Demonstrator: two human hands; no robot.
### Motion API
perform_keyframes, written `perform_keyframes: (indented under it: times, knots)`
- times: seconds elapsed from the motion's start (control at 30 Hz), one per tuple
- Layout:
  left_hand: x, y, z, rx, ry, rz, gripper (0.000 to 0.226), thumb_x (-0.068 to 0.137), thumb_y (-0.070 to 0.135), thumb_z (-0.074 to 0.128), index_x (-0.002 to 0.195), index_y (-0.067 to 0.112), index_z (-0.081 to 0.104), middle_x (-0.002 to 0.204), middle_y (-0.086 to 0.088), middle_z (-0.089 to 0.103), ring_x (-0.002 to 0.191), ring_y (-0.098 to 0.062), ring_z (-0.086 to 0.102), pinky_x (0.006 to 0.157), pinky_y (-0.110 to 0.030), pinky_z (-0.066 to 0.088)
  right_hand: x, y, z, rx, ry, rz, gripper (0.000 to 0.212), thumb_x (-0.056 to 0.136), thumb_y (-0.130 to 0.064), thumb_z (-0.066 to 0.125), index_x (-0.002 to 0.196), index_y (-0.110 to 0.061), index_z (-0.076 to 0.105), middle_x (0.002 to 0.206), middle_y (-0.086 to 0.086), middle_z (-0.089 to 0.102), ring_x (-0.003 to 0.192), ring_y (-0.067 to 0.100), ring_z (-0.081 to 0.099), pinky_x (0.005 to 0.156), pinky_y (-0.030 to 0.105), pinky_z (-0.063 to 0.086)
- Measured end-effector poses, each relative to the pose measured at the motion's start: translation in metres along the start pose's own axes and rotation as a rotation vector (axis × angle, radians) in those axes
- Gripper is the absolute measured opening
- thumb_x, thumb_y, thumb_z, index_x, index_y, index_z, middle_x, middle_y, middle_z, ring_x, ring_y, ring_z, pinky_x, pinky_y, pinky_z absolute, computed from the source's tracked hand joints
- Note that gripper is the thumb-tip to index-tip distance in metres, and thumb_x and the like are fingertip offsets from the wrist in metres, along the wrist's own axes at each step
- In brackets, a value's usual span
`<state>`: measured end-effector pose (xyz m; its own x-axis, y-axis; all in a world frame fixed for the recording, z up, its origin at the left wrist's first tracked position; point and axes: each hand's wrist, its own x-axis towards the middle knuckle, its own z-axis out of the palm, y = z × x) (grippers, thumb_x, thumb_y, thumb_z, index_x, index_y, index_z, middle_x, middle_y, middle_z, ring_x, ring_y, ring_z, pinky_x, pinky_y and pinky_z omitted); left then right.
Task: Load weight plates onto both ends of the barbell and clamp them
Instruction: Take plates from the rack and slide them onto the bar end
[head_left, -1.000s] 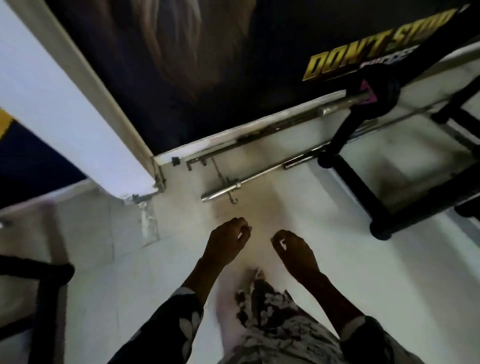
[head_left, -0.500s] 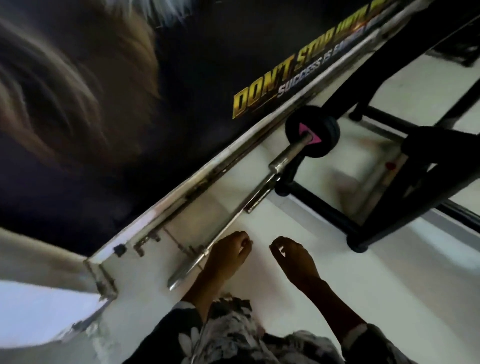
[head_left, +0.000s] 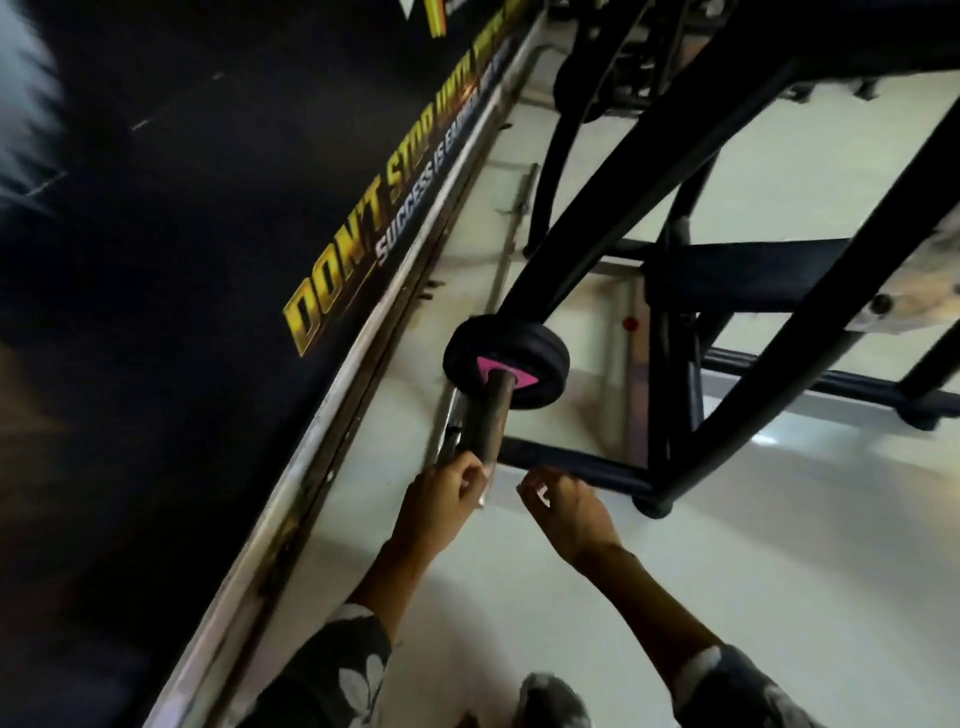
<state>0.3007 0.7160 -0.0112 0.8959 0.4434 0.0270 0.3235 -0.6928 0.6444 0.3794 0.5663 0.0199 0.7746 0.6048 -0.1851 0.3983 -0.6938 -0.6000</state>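
Left hand (head_left: 441, 501) curling loosely, clasping nothing, beside one dull steel barbell sleeve (head_left: 487, 415); right hand (head_left: 569, 512) half-curled, empty; one black round weight plate (head_left: 506, 358) sitting beyond both.

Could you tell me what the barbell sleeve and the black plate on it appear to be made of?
The barbell sleeve looks like bare metal, dull and brownish, perhaps tarnished steel. The black plate looks rubber-coated, judging by its matte surface and rounded edges, though plastic is possible; its pink label appears printed.

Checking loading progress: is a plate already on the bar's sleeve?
Yes, a black plate with pink label sits on the bar's sleeve.
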Motion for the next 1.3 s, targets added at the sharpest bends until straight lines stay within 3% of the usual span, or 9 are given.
perform_keyframes:
  times: [0.1,0.2,0.37,0.5,0.6,0.83,1.0,1.17,1.3]
  knots:
    - [0.071,-0.029,0.011,-0.106,0.023,-0.084,0.011,0.091,0.028,0.056,0.093,0.018,0.062,0.089,-0.002,0.07,0.084,-0.018,0.066,0.066,-0.02,0.044,0.068,0.006,0.004,0.121,0.114,-0.009,0.017,0.091,-0.022,0.053,0.103,-0.015,0.061,0.111,0.005,0.065,0.099,0.024,0.06,0.072,0.023,0.037]
    - [0.147,-0.068,0.041,-0.274,0.156,-0.15,0.021,0.088,0.017,0.061,0.109,0.016,0.059,0.102,0.0,0.063,0.099,-0.018,0.061,0.076,-0.02,0.044,0.15,0.031,0.018,0.218,0.34,-0.05,0.035,0.09,-0.022,0.054,0.123,-0.014,0.049,0.125,0.008,0.051,0.108,0.018,0.053,0.087,0.025,0.041]
    - [0.219,-0.123,0.09,-0.499,0.212,-0.163,0.067,0.085,0.018,0.065,0.142,0.008,0.03,0.141,-0.004,0.038,0.126,-0.007,0.032,0.089,0.007,0.024,0.23,0.083,0.053,0.26,0.502,0.061,0.064,0.089,-0.039,0.053,0.14,-0.009,0.029,0.142,0.016,0.032,0.129,0.028,0.036,0.104,0.022,0.025]
    - [0.229,-0.141,0.103,-0.635,0.257,-0.113,0.064,0.079,0.034,0.07,0.134,0.027,0.04,0.138,0.005,0.045,0.128,-0.01,0.043,0.102,-0.028,0.04,0.229,0.094,0.08,0.336,0.542,0.062,0.071,0.088,-0.035,0.057,0.145,-0.017,0.018,0.139,0.01,0.03,0.118,0.019,0.046,0.097,0.027,0.039]
    - [0.231,-0.146,0.104,-0.631,0.278,-0.118,0.063,0.069,0.048,0.071,0.125,0.038,0.044,0.135,0.006,0.051,0.124,-0.01,0.047,0.101,-0.038,0.043,0.227,0.092,0.09,0.385,0.617,0.092,0.068,0.086,-0.034,0.061,0.14,-0.015,0.026,0.131,0.009,0.034,0.11,0.015,0.047,0.094,0.029,0.044]
    - [0.228,-0.143,0.103,-0.598,0.315,-0.111,0.068,0.067,0.05,0.074,0.124,0.028,0.044,0.129,0.006,0.05,0.115,-0.005,0.048,0.078,-0.004,0.044,0.23,0.1,0.08,0.365,0.655,0.021,0.074,0.072,-0.056,0.065,0.126,-0.015,0.037,0.116,-0.008,0.033,0.106,0.005,0.043,0.085,0.016,0.043]
    - [0.211,-0.146,0.102,-0.578,0.314,-0.083,0.07,0.062,0.056,0.071,0.117,0.022,0.047,0.12,-0.002,0.055,0.111,-0.015,0.054,0.081,-0.023,0.05,0.222,0.106,0.081,0.307,0.616,0.018,0.069,0.067,-0.063,0.061,0.116,-0.018,0.041,0.108,-0.002,0.044,0.103,0.02,0.049,0.087,0.053,0.047]
    - [0.206,-0.144,0.074,-0.521,0.093,0.049,0.054,0.047,0.052,0.075,0.092,0.036,0.049,0.091,0.015,0.06,0.086,0.004,0.058,0.072,-0.013,0.048,0.225,0.11,0.076,0.566,0.426,-0.097,0.053,0.063,-0.052,0.07,0.102,-0.022,0.05,0.093,-0.015,0.059,0.087,-0.004,0.06,0.078,0.019,0.051]
    - [0.218,-0.13,0.076,-0.523,0.183,0.136,0.042,0.052,0.046,0.076,0.088,0.032,0.06,0.076,0.033,0.065,0.079,0.009,0.061,0.07,-0.013,0.05,0.235,0.114,0.083,0.607,0.519,-0.137,0.049,0.06,-0.047,0.073,0.097,-0.017,0.062,0.088,-0.003,0.066,0.08,0.0,0.063,0.072,0.017,0.05]
